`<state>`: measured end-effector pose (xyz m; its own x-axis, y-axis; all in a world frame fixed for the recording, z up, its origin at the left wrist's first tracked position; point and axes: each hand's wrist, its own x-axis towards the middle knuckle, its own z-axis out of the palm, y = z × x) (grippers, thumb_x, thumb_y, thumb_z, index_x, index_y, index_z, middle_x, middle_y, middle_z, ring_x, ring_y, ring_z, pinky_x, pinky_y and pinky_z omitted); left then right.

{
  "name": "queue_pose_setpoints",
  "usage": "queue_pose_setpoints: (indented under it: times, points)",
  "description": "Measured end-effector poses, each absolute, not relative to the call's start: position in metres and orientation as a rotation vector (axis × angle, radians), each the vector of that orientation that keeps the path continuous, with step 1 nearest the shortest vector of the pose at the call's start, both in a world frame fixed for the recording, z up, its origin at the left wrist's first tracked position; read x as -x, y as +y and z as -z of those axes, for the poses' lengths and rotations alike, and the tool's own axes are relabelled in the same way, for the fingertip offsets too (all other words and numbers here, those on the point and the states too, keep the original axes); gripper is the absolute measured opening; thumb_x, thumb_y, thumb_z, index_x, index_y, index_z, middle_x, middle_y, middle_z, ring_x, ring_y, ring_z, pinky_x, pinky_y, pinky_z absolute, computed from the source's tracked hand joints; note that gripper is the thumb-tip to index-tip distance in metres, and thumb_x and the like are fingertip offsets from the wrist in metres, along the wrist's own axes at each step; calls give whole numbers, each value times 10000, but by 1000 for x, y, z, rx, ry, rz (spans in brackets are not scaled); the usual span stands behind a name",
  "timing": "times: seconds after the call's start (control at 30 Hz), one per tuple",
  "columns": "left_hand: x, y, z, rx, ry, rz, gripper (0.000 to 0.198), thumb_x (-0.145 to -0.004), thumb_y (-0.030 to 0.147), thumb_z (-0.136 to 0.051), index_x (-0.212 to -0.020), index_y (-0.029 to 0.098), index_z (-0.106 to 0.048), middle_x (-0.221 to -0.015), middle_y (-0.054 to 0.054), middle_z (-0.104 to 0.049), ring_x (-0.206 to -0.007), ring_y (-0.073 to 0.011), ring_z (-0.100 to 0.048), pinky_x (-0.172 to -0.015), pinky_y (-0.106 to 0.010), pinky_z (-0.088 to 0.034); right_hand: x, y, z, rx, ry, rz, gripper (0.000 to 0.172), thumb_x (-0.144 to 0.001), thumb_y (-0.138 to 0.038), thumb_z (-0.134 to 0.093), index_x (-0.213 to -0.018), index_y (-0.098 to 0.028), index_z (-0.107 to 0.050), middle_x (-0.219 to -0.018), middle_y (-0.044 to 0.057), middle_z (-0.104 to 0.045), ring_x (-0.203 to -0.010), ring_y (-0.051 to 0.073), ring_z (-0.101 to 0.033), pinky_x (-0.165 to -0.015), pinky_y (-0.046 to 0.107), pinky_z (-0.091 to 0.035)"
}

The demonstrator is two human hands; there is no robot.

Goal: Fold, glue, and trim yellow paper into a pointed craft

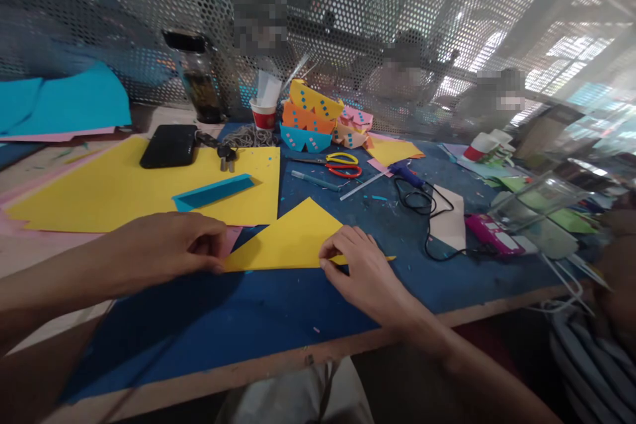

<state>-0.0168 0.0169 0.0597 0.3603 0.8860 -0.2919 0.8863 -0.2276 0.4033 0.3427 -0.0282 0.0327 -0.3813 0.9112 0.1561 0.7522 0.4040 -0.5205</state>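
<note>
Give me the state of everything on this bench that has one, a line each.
yellow folded paper, folded to a triangle, flat on the table
left hand, pinching its left corner
right hand, pinching its right edge
scissors, shut, lying flat
red cup, upright, holding paper
blue corded tool, lying down

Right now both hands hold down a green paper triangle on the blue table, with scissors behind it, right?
No, the paper triangle is yellow, not green, as the head view shows. The left hand and right hand hold it down on the blue table, scissors behind it.
</note>
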Motion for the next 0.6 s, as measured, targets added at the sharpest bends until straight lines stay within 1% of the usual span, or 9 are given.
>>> queue_pose_setpoints:
  times: [0.1, 0.17, 0.33, 0.4, 0.5, 0.6]
  points:
    - [14, 17, -68, -2092, 1516, -15, 222, -896, 461, -763, -835, 248, -753, -726, 41, -731, -709, -209, -660, -671, -302, -383, -343, -28, -33, 1427, -2244, -531, 207, -1034, -41, -742, -1019, -247, -717, -1164, 43, -817, -1173, 281, -725, -987, 422, -434]
    - [15, 19, -69, -2100, 1505, -7, 228, -904, 460, -751, -833, 243, -735, -732, 41, -716, -707, -198, -639, -670, -301, -373, -343, -28, -32, 1425, -2244, -528, 209, -1028, -38, -744, -1014, -245, -716, -1156, 42, -814, -1170, 282, -726, -986, 421, -432]
    - [23, 24, -62, -2050, 1435, 26, 202, -866, 408, -718, -933, 232, -792, -805, 39, -742, -778, -197, -650, -714, -286, -410, -343, -26, -29, 1403, -2249, -501, 204, -1030, -50, -750, -1016, -251, -719, -1146, 45, -810, -1149, 278, -721, -961, 412, -434]
    - [28, 27, -57, -2036, 1414, 4, 200, -856, 400, -721, -928, 227, -790, -811, 35, -748, -781, -195, -648, -714, -284, -402, -343, -26, -29, 1398, -2250, -500, 202, -1032, -54, -751, -1011, -252, -716, -1139, 42, -812, -1144, 276, -719, -961, 410, -434]
    - [36, 32, -53, -2024, 1364, 9, 234, -864, 440, -746, -945, 226, -794, -853, 20, -781, -809, -207, -673, -733, -281, -415, -343, -26, -29, 1391, -2248, -504, 204, -1033, -53, -750, -1000, -250, -710, -1131, 38, -816, -1143, 274, -715, -966, 410, -432]
    - [39, 32, -55, -2019, 1322, -3, 316, -894, 518, -772, -1027, 234, -810, -920, 5, -806, -866, -226, -699, -794, -296, -472, -342, -26, -28, 1390, -2242, -510, 206, -1033, -49, -747, -999, -249, -711, -1143, 40, -820, -1149, 275, -712, -972, 414, -432]
